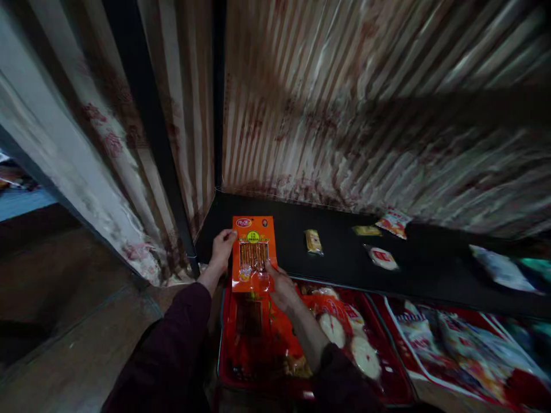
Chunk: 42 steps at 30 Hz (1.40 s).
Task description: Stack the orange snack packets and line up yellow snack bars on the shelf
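Observation:
An orange snack packet (253, 229), with a clear window showing brown sticks, is held face up over the left end of the black shelf (284, 223). My left hand (222, 248) pinches its left edge near the top. My right hand (282, 287) grips its lower right edge, thumb on the front. Just below is a red tray (387, 350) holding more orange packets (253, 332) and round white packaged pieces (365, 355). On the shelf to the right lie a small yellow packet (313, 242) and a round white packet (382, 258).
Farther along the shelf are another yellow packet (367, 230), a red-and-white packet (394, 222) and a pale packet (503, 268). A second red tray (400, 327) with packets stands at lower right. A dark post (159, 126) rises at left, before striped sheeting (275, 115).

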Each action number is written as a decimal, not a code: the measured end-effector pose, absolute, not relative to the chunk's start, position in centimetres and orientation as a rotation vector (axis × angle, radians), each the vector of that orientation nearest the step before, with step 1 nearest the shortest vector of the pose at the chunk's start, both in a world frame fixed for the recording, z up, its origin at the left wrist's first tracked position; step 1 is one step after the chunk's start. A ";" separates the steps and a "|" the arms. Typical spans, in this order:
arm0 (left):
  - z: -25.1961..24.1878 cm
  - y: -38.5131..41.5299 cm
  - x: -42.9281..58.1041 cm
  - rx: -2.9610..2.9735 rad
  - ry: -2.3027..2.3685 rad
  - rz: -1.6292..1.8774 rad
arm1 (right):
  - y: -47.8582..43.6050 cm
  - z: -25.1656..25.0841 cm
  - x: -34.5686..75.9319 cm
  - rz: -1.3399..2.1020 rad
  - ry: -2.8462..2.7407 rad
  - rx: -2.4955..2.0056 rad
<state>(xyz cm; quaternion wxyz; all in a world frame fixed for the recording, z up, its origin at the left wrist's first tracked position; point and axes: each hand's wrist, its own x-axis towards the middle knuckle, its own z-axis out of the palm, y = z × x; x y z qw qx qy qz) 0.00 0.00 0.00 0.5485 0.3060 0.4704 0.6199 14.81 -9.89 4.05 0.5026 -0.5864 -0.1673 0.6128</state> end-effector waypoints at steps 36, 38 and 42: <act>1.3 -0.8 -0.2 0.551 0.922 1.334 | -2.2 3.9 16.0 1.435 -0.578 -1.136; 1.0 -0.7 -0.1 0.580 0.975 1.345 | -2.3 4.2 15.8 1.427 -0.590 -1.129; 0.9 -0.5 0.5 0.710 1.060 1.439 | -2.6 5.8 15.2 1.416 -0.609 -1.111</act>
